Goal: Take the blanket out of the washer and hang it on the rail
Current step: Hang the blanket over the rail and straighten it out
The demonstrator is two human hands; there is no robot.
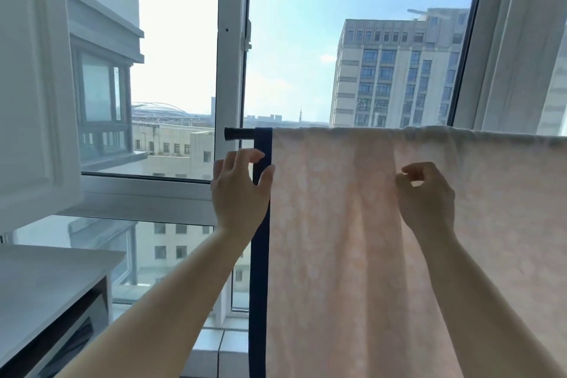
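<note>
Over dark round rail [237,134], soft mottled blanket [352,239]

window frame [231,40], tall building [395,70] — white countertop [46,279]
</note>
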